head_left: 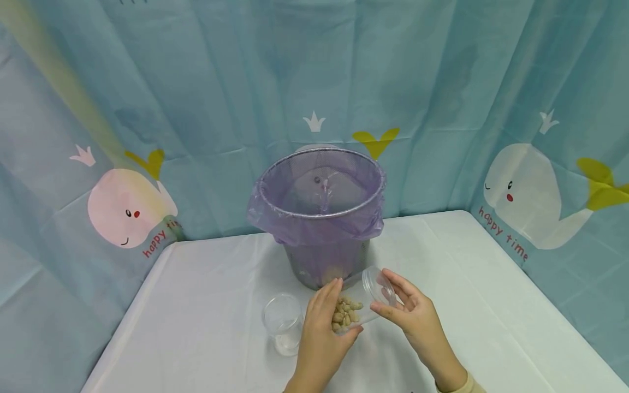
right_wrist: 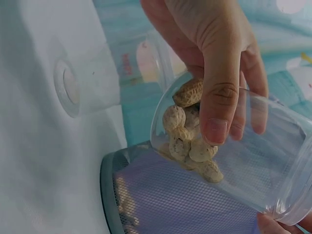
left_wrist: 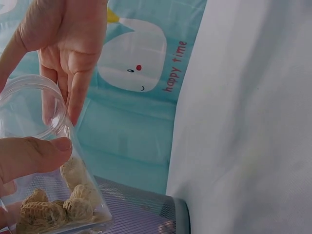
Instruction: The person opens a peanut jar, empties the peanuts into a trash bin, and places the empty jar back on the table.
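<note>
A clear plastic jar point(head_left: 355, 312) lies tilted on its side between my hands, its round threaded mouth to the right. Several unshelled peanuts point(right_wrist: 178, 141) are heaped at its base end. My left hand point(head_left: 321, 325) grips the base end, with the thumb point(left_wrist: 36, 155) along the near wall. At the mouth, my right hand point(head_left: 410, 305) holds the rim, thumb on the near edge and fingers on the far edge. A second clear jar point(head_left: 283, 322) stands upright on the table, left of my left hand.
Behind my hands stands a mesh bin point(head_left: 326, 262) lined with a purple bag point(head_left: 314, 232) folded over its rim. Tan pieces point(right_wrist: 126, 202) show through its mesh low down. A white cloth covers the table point(head_left: 206, 327); blue whale-print curtains point(head_left: 236, 98) enclose the back and sides.
</note>
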The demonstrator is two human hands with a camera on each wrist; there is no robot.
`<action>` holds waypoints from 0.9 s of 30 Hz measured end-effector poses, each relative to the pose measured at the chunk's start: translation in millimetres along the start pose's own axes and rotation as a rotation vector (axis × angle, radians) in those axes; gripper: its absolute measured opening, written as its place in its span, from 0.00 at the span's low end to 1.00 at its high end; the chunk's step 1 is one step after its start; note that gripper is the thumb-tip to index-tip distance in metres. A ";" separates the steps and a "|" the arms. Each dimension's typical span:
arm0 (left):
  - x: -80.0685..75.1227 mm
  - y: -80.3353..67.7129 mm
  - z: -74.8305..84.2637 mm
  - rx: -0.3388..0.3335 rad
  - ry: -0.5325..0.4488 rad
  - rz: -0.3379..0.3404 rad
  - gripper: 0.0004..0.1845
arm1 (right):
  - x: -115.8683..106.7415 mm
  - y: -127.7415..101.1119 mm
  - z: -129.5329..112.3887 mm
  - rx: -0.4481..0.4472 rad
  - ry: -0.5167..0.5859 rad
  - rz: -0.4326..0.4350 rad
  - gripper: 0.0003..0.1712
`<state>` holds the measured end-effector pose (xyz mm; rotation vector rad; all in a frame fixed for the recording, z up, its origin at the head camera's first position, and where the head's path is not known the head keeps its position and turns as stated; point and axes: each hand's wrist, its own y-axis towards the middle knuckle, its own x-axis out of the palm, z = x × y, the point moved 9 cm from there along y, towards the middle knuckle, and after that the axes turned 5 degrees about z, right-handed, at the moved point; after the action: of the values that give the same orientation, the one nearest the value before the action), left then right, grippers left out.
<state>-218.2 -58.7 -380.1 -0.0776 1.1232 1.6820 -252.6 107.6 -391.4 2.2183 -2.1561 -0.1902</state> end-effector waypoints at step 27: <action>-4.1 -1.9 4.3 0.009 -0.002 0.036 0.52 | -2.1 -5.5 -16.9 -0.245 0.008 0.023 0.37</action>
<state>-213.0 -58.7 -376.7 -0.0502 1.1369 1.7086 -245.2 109.0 -375.1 2.0546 -2.0277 -0.4195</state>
